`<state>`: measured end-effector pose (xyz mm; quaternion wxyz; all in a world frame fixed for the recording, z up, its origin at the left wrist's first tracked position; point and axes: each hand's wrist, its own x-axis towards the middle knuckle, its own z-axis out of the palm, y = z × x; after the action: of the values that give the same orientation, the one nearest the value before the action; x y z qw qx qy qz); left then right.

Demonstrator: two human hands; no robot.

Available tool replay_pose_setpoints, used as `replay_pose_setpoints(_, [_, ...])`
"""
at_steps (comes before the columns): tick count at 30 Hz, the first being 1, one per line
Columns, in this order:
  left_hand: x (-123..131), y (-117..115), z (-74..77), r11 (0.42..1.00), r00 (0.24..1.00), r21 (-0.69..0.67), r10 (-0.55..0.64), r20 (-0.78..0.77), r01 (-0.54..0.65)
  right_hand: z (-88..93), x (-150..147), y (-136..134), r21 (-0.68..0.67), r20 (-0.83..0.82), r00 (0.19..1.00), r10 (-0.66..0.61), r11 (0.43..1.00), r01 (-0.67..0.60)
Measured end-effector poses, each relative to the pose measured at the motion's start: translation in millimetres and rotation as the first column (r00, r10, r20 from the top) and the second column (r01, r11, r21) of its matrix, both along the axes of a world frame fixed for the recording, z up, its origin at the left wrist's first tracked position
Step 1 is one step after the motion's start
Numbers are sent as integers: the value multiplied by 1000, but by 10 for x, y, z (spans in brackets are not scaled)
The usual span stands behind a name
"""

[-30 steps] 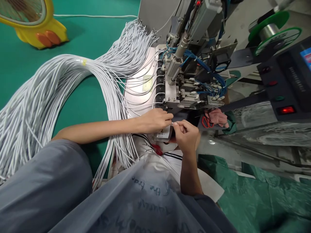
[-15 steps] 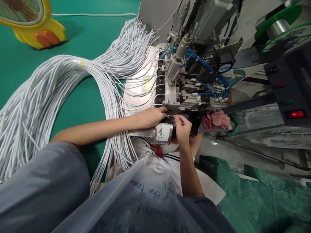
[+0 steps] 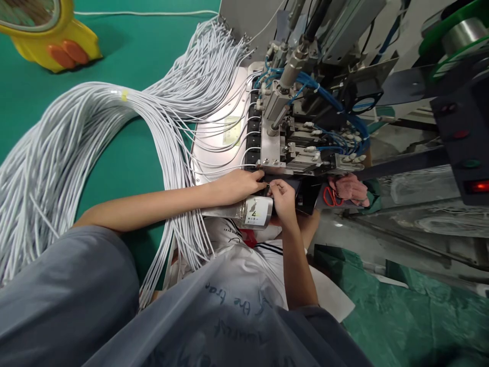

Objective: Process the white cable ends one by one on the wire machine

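Green tabletop (image 3: pixel 145 46) bears white cables (image 3: pixel 53 148), likely light, bendy, best taken near their ends; right hand (image 3: pixel 283 200) pinches shut, left hand's (image 3: pixel 241 185) grip unclear.

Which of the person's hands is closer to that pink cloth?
Right. The right hand is left of the pink cloth in the picture; the left hand is farther left.

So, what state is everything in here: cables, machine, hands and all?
White cables: mostly bundled, bent in an arch, marked by a yellow band.
Machine: several cables lead into it; can't tell whether it's running.
Left hand: at the machine's near end, grip unclear.
Right hand: fingers pinched together; anything held is too small to tell.
Red switch: lit.
Pink cloth: crumpled.
Green sheet: creased.
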<state>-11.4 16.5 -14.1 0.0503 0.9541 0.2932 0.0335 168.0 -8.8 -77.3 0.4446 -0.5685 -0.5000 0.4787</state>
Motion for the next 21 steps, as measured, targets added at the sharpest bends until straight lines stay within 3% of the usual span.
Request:
replay_pose_setpoints(7, [-2,14,-42,999,1000,38,4,3,-4,-75,4,46,61,81,992,101,993,-106])
replay_pose_setpoints(11, [-8,-3,47,1000,999,10,22,-31,-22,-155,-33,51,87,62,996,59,994,-64])
replay_pose_setpoints(16, [-63,-68,211,989,983,-16,143,-116,-146,-218,-75,73,94,53,999,12,995,-17])
replay_pose_setpoints(19, [-96,-98,220,984,979,12,180,-97,-180,-165,-60,71,110,109,994,7,994,-19])
replay_pose_setpoints(21, [-105,-102,204,982,977,22,190,-93,-189,-63,-52,-10,176,163,981,-107,981,77])
